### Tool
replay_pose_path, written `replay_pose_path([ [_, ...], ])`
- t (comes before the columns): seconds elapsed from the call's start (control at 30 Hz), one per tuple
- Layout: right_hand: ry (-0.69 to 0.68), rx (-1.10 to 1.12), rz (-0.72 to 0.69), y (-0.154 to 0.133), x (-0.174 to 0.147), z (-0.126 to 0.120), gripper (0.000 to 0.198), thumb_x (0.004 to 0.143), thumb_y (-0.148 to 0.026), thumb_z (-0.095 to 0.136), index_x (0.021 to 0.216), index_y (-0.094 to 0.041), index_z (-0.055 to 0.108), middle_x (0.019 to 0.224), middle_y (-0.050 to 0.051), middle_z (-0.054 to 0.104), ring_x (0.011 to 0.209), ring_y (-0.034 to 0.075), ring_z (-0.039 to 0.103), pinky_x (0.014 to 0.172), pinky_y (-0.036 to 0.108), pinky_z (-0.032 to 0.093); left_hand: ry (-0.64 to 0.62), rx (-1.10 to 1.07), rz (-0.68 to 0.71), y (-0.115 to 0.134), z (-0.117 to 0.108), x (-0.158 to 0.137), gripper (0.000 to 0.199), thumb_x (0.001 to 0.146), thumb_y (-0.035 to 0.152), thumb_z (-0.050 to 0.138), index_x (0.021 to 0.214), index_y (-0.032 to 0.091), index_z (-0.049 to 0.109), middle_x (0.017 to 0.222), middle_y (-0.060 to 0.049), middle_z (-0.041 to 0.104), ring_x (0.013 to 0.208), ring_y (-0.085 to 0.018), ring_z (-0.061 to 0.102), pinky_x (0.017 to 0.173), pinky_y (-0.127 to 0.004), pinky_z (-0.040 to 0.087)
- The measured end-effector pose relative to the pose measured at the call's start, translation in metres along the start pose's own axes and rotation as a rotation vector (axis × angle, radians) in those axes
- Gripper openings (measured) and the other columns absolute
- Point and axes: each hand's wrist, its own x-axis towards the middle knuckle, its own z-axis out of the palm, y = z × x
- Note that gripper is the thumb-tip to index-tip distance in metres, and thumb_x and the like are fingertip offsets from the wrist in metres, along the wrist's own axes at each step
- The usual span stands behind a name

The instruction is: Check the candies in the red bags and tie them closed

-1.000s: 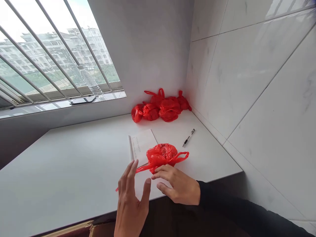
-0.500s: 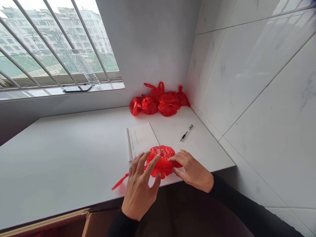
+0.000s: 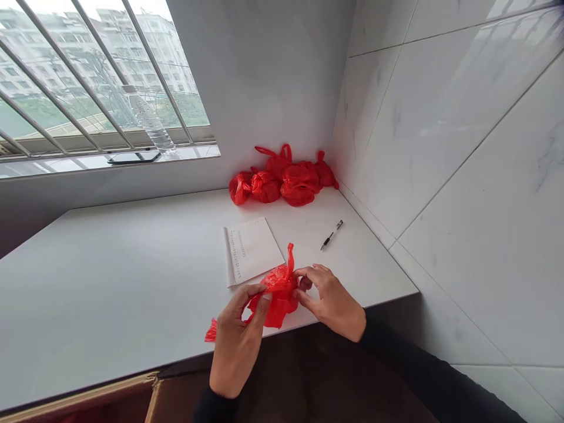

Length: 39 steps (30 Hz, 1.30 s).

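A crumpled red plastic bag (image 3: pixel 278 302) rests at the front edge of the white table, between my hands. My left hand (image 3: pixel 240 332) pinches its gathered plastic between thumb and forefinger on the left side. On the right, my right hand (image 3: pixel 328 296) has its fingers curled and closed on the bag's gathered top. One handle of the bag sticks up beside my right fingertips, and another end pokes out to the left behind my left hand. Just beyond the bag lies an open notepad (image 3: pixel 254 249) with small writing on its page.
A black-and-clear pen (image 3: pixel 331 235) lies right of the notepad. Several tied red bags (image 3: pixel 299 185) are piled at the back corner against the wall. A water bottle (image 3: pixel 152 126) and a dark flat device (image 3: pixel 133 157) stand on the windowsill. Below the table's front is a cardboard box (image 3: pixel 176 395).
My left hand has gone from spread fingers to a pinch on the bag. The bag's top is gathered now, with one handle pointing up. My right hand has shifted slightly left.
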Motion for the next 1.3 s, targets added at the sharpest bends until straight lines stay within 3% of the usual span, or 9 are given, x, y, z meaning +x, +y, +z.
replay_pose_path([
  [0.17, 0.062, 0.017, 0.120, 0.004, 0.000, -0.018, 0.011, 0.098, -0.020, 0.057, 0.089, -0.023, 0.065, 0.088, 0.001, 0.069, 0.088, 0.022, 0.061, 0.092, 0.041, 0.047, 0.154, -0.046, -0.103, -0.016, -0.022, 0.002, 0.029, 0.090, 0.052, 0.067, 0.096, 0.024, 0.069, 0.100, -0.003, 0.075, 0.094, -0.023, 0.067, 0.086, -0.033, 0.051],
  [0.23, 0.015, 0.059, 0.093, 0.001, -0.001, -0.015, 0.005, 0.096, -0.022, 0.062, 0.096, -0.024, 0.066, 0.097, 0.002, 0.070, 0.097, 0.022, 0.061, 0.093, 0.039, 0.047, 0.123, -0.104, -0.130, -0.018, -0.022, 0.002, 0.030, 0.089, 0.053, 0.069, 0.098, 0.024, 0.069, 0.101, -0.003, 0.074, 0.095, -0.022, 0.066, 0.088, -0.033, 0.051],
  [0.33, -0.036, 0.077, -0.034, -0.006, 0.001, 0.005, 0.023, 0.090, -0.022, 0.074, 0.110, -0.024, 0.063, 0.112, 0.003, 0.068, 0.107, 0.024, 0.058, 0.096, 0.039, 0.046, 0.036, -0.172, -0.121, -0.013, -0.013, 0.000, 0.030, 0.090, 0.053, 0.068, 0.101, 0.025, 0.069, 0.105, -0.002, 0.073, 0.097, -0.021, 0.065, 0.086, -0.031, 0.050],
  [0.43, -0.007, 0.018, -0.085, -0.006, 0.005, 0.021, 0.014, 0.091, -0.014, 0.069, 0.096, -0.022, 0.060, 0.098, 0.002, 0.067, 0.093, 0.022, 0.058, 0.091, 0.040, 0.046, 0.022, -0.196, -0.137, -0.009, -0.010, -0.004, 0.029, 0.090, 0.051, 0.070, 0.101, 0.024, 0.068, 0.104, -0.002, 0.072, 0.094, -0.020, 0.063, 0.084, -0.029, 0.049],
  [0.63, 0.054, 0.053, 0.038, 0.006, -0.001, 0.000, 0.010, 0.098, -0.018, 0.060, 0.090, -0.022, 0.056, 0.090, 0.001, 0.064, 0.090, 0.021, 0.058, 0.084, 0.037, 0.045, 0.210, -0.299, -0.262, -0.016, -0.028, -0.009, 0.034, 0.083, 0.053, 0.077, 0.097, 0.023, 0.067, 0.097, -0.001, 0.073, 0.090, -0.019, 0.063, 0.082, -0.027, 0.049],
  [0.8, -0.075, 0.133, -0.047, -0.006, -0.004, 0.012, 0.020, 0.092, -0.021, 0.074, 0.106, -0.023, 0.061, 0.108, 0.002, 0.066, 0.104, 0.023, 0.057, 0.094, 0.037, 0.046, 0.077, -0.369, -0.287, -0.014, -0.013, -0.014, 0.039, 0.083, 0.054, 0.076, 0.104, 0.023, 0.066, 0.101, -0.003, 0.072, 0.089, -0.021, 0.065, 0.073, -0.028, 0.052],
  [0.97, -0.048, 0.082, -0.080, -0.009, 0.000, 0.022, 0.013, 0.094, -0.011, 0.063, 0.090, -0.021, 0.057, 0.095, 0.002, 0.064, 0.092, 0.022, 0.056, 0.090, 0.039, 0.045, 0.091, -0.371, -0.264, -0.014, -0.012, -0.017, 0.037, 0.084, 0.051, 0.077, 0.106, 0.023, 0.068, 0.102, -0.003, 0.072, 0.090, -0.020, 0.065, 0.076, -0.027, 0.054],
  [1.2, -0.091, 0.134, -0.111, -0.010, -0.002, 0.023, 0.021, 0.085, -0.011, 0.074, 0.090, -0.021, 0.056, 0.092, 0.001, 0.065, 0.090, 0.021, 0.055, 0.086, 0.037, 0.044, 0.039, -0.356, -0.244, -0.011, -0.004, -0.025, 0.037, 0.086, 0.052, 0.073, 0.105, 0.021, 0.069, 0.102, -0.005, 0.072, 0.091, -0.022, 0.066, 0.080, -0.032, 0.054],
  [1.3, -0.026, 0.074, -0.128, -0.006, 0.000, 0.015, 0.017, 0.087, -0.007, 0.063, 0.088, -0.021, 0.054, 0.088, 0.001, 0.062, 0.086, 0.020, 0.054, 0.085, 0.037, 0.043, 0.257, -0.202, -0.195, -0.011, -0.014, -0.020, 0.037, 0.083, 0.053, 0.076, 0.099, 0.021, 0.070, 0.098, -0.004, 0.072, 0.094, -0.024, 0.066, 0.085, -0.035, 0.053],
])
